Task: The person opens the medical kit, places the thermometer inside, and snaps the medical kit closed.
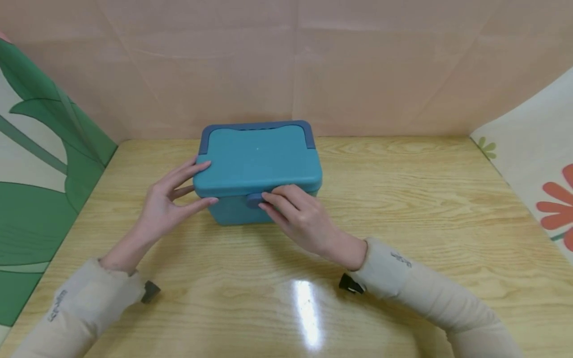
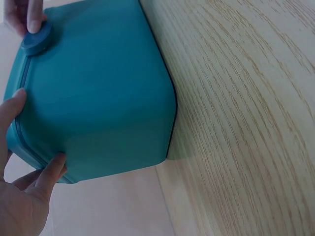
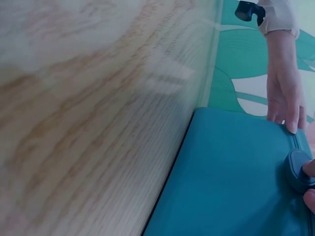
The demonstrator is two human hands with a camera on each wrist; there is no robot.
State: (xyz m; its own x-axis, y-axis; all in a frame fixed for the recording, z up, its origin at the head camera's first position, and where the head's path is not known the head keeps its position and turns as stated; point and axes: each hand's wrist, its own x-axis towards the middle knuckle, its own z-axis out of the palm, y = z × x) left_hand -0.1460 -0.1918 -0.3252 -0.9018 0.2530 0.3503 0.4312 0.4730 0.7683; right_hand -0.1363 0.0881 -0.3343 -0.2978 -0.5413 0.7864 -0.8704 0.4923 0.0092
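A teal lidded box (image 1: 257,164) stands on the table with its lid (image 1: 250,171) down. Its darker blue carry handle (image 1: 309,134) lies folded along the back of the lid. On the front, an oval blue latch (image 2: 37,40) sits at the lid's seam. My left hand (image 1: 167,199) grips the lid's front left corner, thumb at the front and fingers along the left side. With thumb and fingertips, my right hand (image 1: 300,216) pinches the right end of the latch. The box's inside is hidden.
The wood-grain table (image 1: 425,209) extends around the box on both sides and in front. Behind it rises a pinkish cloth backdrop (image 1: 286,74). Printed panels stand at the left (image 1: 36,199) and right (image 1: 550,149). Dark wrist devices (image 1: 351,283) hang by both sleeves.
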